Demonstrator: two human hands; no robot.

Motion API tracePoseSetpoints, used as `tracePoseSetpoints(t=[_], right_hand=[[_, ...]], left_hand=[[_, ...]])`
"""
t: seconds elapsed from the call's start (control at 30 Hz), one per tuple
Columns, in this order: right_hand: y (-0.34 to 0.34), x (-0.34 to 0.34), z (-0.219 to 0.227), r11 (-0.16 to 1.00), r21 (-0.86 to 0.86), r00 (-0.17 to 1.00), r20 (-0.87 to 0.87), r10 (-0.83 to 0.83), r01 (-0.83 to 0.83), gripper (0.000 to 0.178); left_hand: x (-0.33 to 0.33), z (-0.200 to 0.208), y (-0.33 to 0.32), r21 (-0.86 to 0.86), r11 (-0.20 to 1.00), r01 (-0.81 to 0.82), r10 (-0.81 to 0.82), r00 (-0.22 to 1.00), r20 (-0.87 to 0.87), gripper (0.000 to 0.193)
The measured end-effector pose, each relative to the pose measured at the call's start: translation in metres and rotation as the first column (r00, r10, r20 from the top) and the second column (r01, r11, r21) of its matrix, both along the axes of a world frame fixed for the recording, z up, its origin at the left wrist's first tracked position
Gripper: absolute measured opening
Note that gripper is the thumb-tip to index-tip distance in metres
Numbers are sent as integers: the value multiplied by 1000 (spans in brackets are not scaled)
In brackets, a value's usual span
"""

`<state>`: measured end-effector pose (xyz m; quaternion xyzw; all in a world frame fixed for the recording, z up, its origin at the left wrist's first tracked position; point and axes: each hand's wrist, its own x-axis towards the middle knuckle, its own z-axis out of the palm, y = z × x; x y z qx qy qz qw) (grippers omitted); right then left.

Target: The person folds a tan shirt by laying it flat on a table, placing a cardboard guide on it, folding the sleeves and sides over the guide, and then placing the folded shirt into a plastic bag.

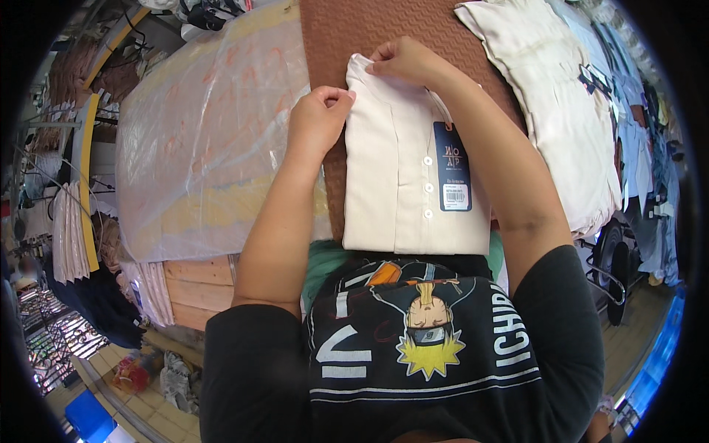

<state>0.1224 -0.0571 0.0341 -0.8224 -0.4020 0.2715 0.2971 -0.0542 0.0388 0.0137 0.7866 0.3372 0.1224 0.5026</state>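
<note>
A folded cream shirt [373,170] lies flat before me, its lower edge close to my body. White buttons run down its front, and a dark blue hang tag [453,173] rests to the right of them. With thumb and fingers closed, my left hand [320,116] pinches the shirt's left edge near the top. My right hand [408,61] reaches across the far end and grips the collar end at its upper left corner. Under the shirt is a brown textured cloth [391,22]. The shirt's underside is hidden.
To the left, a large bundle wrapped in clear plastic [210,140] borders the brown cloth. A pile of cream garments [557,125] lies at the right, with blue garments [639,133] hanging beyond. Wooden boards [198,284] show below the bundle. Clothes hang at far left.
</note>
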Motion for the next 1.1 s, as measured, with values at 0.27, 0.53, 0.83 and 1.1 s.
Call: tracePoseSetpoints(t=[0.27, 0.53, 0.83, 1.1], right_hand=[[-84, -36, 47, 959, 282, 934, 343, -97, -4, 24], [-198, -163, 40, 952, 115, 767, 623, 153, -283, 55], [-212, -185, -1, 963, 100, 747, 653, 127, -251, 65], [-219, -119, 23, 949, 315, 809, 561, -178, -9, 37]], left_hand=[[-77, 22, -23, -60, 977, 206, -207, 978, 3, 33], [-153, 23, -86, 434, 845, 312, -371, 927, 55, 42], [-164, 13, -96, 629, 736, 251, -376, 924, 71, 30], [-64, 40, -6, 380, 888, 258, -356, 909, 215, 36]])
